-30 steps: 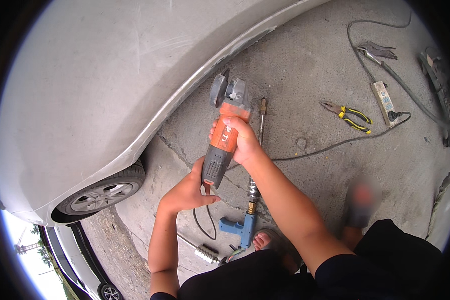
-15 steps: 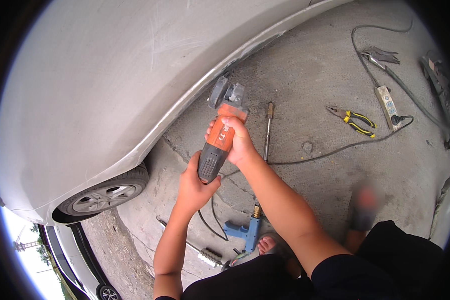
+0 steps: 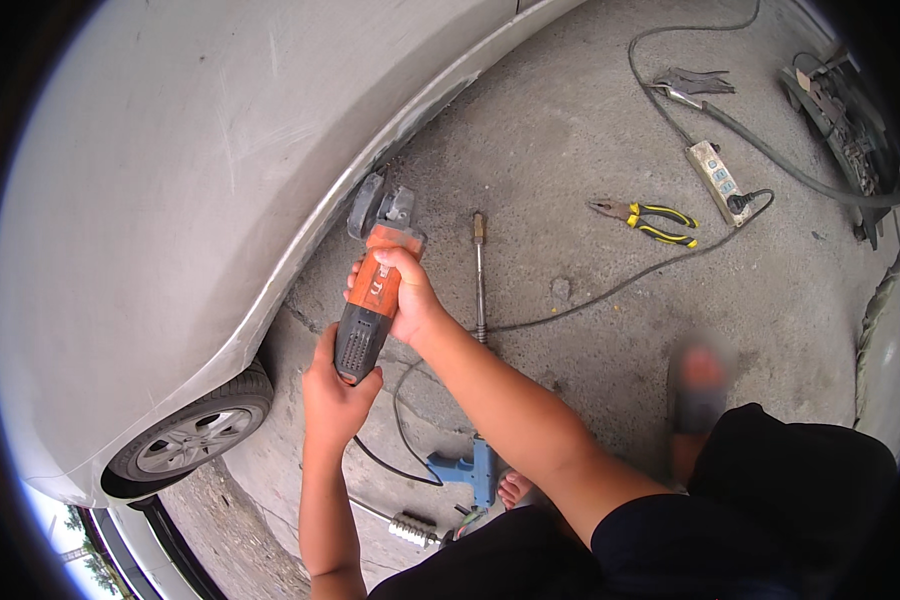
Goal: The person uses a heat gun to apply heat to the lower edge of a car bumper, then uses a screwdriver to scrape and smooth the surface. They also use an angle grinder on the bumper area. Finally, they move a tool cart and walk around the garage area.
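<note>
An angle grinder (image 3: 392,236) with an orange body and dark rear housing lies across both my hands, its grey head close beside the lower edge of a silver car panel (image 3: 180,190). My right hand (image 3: 405,295) is closed round the orange middle, thumb over the top. Lower down, my left hand (image 3: 336,392) wraps the dark rear end, from which a black cord trails. Under them on the concrete are a long metal rod (image 3: 480,265), partly hidden by my right arm, a blue gun-shaped tool (image 3: 475,470) and a rod with a white ribbed part (image 3: 411,530).
Yellow-black pliers (image 3: 660,220) and a power strip (image 3: 716,178) lie at right, with cords, a grey clamp-like item (image 3: 692,82) and dark equipment (image 3: 838,130) beyond. The car's wheel (image 3: 192,435) is at lower left; my feet (image 3: 512,485) are below.
The view has shifted, with floor items now further left. The grinder has moved down and closer to the panel's edge. My left hand has closed more fully round its rear end.
</note>
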A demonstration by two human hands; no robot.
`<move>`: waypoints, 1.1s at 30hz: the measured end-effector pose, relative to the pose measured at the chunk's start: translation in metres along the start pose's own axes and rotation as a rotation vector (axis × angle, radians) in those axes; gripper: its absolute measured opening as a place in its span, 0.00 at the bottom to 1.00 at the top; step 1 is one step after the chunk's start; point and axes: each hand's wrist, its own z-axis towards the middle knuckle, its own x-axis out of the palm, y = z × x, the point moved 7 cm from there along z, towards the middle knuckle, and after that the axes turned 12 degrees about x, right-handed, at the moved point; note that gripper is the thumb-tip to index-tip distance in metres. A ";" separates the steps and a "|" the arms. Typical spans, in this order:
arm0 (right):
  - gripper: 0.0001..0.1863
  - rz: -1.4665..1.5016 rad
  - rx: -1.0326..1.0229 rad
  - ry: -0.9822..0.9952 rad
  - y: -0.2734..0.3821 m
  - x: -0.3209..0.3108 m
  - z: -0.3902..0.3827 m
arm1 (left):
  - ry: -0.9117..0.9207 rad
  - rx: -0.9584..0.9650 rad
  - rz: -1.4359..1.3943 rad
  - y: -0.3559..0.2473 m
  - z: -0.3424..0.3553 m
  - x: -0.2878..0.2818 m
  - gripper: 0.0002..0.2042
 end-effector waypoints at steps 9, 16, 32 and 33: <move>0.20 0.006 -0.051 0.056 0.001 0.015 -0.008 | 0.054 -0.141 -0.013 -0.010 -0.002 -0.011 0.33; 0.22 0.044 0.067 -0.012 -0.028 0.007 -0.005 | 0.019 -0.172 0.057 -0.007 -0.023 -0.013 0.34; 0.19 0.092 0.246 -0.054 -0.058 -0.036 -0.013 | 0.150 -0.113 0.268 -0.041 -0.042 0.001 0.37; 0.19 0.095 0.244 -0.064 -0.064 -0.044 -0.019 | 0.142 0.003 0.283 -0.049 -0.047 0.002 0.38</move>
